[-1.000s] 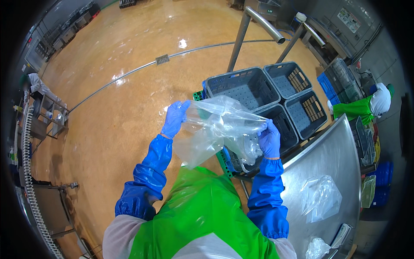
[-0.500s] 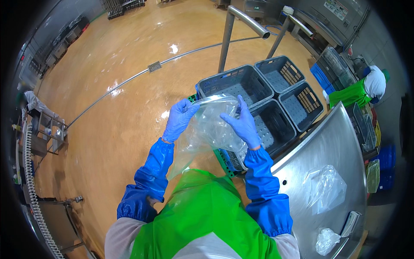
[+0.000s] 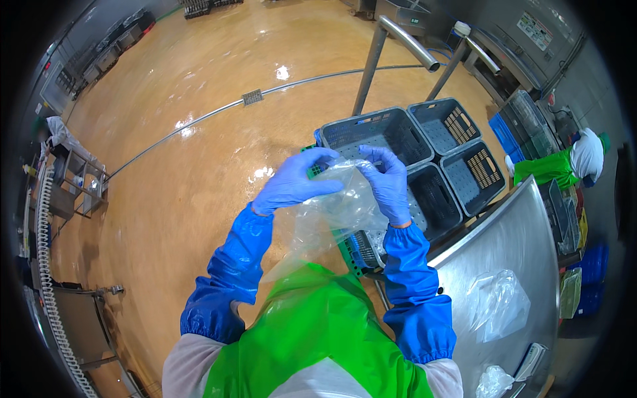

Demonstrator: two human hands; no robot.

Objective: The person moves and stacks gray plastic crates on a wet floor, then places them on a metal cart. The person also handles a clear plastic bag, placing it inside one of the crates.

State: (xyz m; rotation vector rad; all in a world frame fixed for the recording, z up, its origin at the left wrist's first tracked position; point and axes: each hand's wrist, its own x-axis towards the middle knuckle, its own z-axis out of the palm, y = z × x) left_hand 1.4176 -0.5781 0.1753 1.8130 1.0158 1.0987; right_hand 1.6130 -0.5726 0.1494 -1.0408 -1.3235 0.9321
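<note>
A clear plastic bag (image 3: 338, 209) hangs before my green apron, its top gathered between my two hands. My right hand (image 3: 390, 186), in a blue glove, pinches the bag's upper edge with bent fingers. On the other side my left hand (image 3: 295, 182), gloved in blue too, curves beside the bag's mouth, thumb and fingers spread apart. The bag's lower end trails toward the left and partly overlaps the apron. Just beyond the hands stand several dark grey crates (image 3: 378, 132), held together on a green base (image 3: 352, 255).
To the right a steel table (image 3: 458, 262) carries another clear plastic bag (image 3: 501, 305) and a crumpled one (image 3: 494, 383). Metal handle posts (image 3: 371, 73) rise behind the crates. A person in a green apron (image 3: 557, 169) bends at the far right; another person (image 3: 63, 139) stands far left.
My left thumb and fingers have parted from the bag's rim and moved toward the right hand. The bag's mouth, stretched flat before, is now bunched near my right fingers. The view has shifted slightly.
</note>
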